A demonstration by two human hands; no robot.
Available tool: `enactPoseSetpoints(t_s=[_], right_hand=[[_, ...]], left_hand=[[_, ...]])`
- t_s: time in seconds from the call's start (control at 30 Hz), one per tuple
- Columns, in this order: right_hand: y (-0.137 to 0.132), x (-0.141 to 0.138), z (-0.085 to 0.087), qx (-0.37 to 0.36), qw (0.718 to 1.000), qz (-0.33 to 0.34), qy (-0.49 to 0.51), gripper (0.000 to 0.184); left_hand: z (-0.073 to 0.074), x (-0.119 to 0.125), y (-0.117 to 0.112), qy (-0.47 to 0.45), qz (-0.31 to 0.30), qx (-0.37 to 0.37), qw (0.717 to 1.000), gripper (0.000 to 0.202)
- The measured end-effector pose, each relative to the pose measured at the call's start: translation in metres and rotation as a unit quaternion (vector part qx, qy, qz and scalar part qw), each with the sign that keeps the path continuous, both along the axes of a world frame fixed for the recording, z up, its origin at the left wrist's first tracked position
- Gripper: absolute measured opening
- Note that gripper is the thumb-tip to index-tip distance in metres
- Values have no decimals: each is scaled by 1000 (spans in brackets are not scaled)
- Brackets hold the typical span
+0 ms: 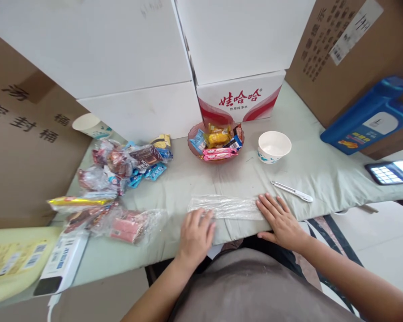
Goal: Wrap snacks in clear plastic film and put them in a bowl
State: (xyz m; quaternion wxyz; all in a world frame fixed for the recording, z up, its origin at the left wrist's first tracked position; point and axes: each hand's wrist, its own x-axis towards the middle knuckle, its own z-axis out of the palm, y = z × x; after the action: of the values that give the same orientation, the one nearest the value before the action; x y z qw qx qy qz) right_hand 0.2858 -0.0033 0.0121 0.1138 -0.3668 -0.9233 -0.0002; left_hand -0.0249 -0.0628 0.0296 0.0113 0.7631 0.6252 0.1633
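A flattened clear plastic bag (226, 207) lies on the pale green table cloth (315, 165) near the front edge. My left hand (195, 237) rests on the bag's left end, fingers together and curled down on it. My right hand (278, 219) lies flat with fingers spread, its fingertips on the bag's right end. Neither hand holds anything.
A pink bowl (216, 144) of wrapped snacks and a white paper bowl (274, 146) stand behind the bag. A utility knife (291, 191) lies to the right. Snack packets (121, 170) are piled at the left. Cardboard and white boxes wall the back. A phone (391, 171) lies at the right.
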Motion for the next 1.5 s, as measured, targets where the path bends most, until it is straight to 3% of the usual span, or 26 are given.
enactPoseSetpoints(t_s=[0.1,0.17,0.33,0.5,0.6,0.73,0.83,0.93,1.1,1.3,1.4,1.5], right_hand=[[-20,0,-1,0,997,-6,71,41],[-32,-1,2,-4,992,8,126,24],[-48,-6,32,-31,977,108,183,20],[-26,-21,65,-203,929,214,225,22],[7,-39,73,-233,923,173,254,22],[62,-80,63,-237,934,44,264,19],[93,-116,45,-239,953,-71,173,24],[104,-139,30,-231,958,-137,95,28],[106,-142,25,-231,956,-163,73,31],[121,-139,37,-267,949,-162,52,25],[123,-140,39,-276,946,-160,52,24],[124,-142,40,-284,944,-156,58,25]], left_hand=[[4,29,10,-47,-122,-34,991,38],[2,43,21,-40,-145,-40,988,39],[-5,51,35,-55,-201,-25,978,34],[-9,44,29,-152,-239,14,959,33],[-11,40,28,-229,-224,2,947,46],[-18,38,29,-313,-185,-12,932,73],[-22,38,30,-356,-169,-31,919,83],[-20,38,31,-345,-155,-44,925,73],[-13,38,31,-305,-141,-32,941,35],[-7,40,29,-329,-57,21,942,21],[6,35,41,-301,-38,45,952,18],[16,28,67,-223,-78,59,970,17]])
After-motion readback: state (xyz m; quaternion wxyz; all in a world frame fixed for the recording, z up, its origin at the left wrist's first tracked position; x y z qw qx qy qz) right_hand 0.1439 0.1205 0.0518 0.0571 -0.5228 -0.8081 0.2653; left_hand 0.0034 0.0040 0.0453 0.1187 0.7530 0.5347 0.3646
